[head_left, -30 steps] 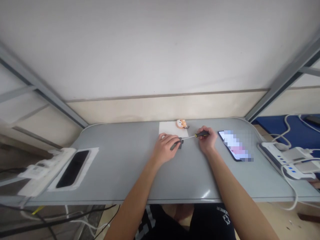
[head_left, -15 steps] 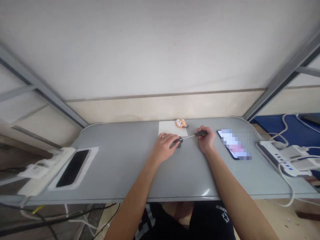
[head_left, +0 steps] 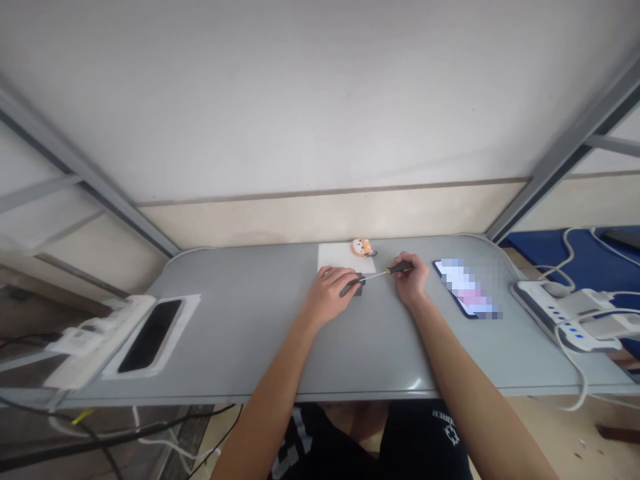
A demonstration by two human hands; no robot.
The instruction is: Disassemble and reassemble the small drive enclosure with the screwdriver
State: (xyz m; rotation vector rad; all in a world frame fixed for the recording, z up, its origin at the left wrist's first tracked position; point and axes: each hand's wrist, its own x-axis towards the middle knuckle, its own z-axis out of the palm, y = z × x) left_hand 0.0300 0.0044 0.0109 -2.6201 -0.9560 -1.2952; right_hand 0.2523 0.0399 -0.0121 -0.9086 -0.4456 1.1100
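Note:
My right hand (head_left: 412, 276) is closed round the dark handle of a screwdriver (head_left: 399, 267), whose thin metal shaft points left. The shaft reaches a small dark block (head_left: 361, 287) on the grey table. Fingers of my left hand (head_left: 331, 291) are curled over a dark object beside the block; its shape is mostly hidden under them. Just behind lies a white sheet (head_left: 334, 255), with an orange and white animal-face case (head_left: 361, 247) on its right part.
A phone with a lit screen (head_left: 465, 290) lies to the right, beside a white power strip (head_left: 555, 313) with cables. On the left, a dark-screened phone (head_left: 150, 337) rests on white paper next to another power strip (head_left: 107, 343). A wall (head_left: 320, 220) borders the table's back.
The camera view has shifted very slightly. Both hands, the screwdriver and the dark block keep their places.

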